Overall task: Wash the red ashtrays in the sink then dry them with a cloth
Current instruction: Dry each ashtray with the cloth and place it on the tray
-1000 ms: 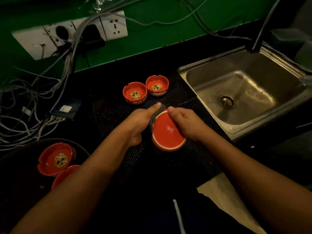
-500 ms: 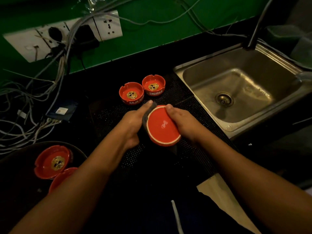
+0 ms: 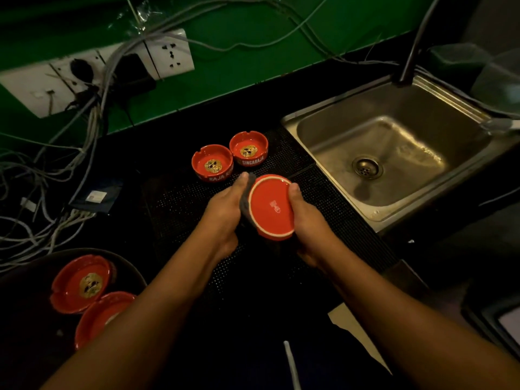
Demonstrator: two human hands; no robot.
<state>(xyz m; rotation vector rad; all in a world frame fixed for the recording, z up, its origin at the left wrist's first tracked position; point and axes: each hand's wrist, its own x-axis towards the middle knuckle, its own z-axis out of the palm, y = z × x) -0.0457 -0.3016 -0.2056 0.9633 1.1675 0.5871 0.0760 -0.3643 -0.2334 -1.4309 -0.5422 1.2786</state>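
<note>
**A:** In the head view, where is the ashtray the person is working on?

**B:** The held ashtray (image 3: 271, 206) is between the hands, above the black mat (image 3: 180, 204) and left of the steel sink (image 3: 309, 119). It is tipped on edge, underside towards the camera.

**A:** And the hands?

**B:** They are close together. The right hand (image 3: 309, 220) grips the right rim. The left hand (image 3: 225, 209) holds a dark cloth (image 3: 245, 202) against the left rim, its fingers hidden behind.

**A:** Which way is the set-down spot?

**B:** Probably far-left, just beyond the left hand, beside the left upright ashtray (image 3: 212, 163) and the right upright ashtray (image 3: 248, 149). Two basin ashtrays (image 3: 81, 282) wait near-left.
</note>
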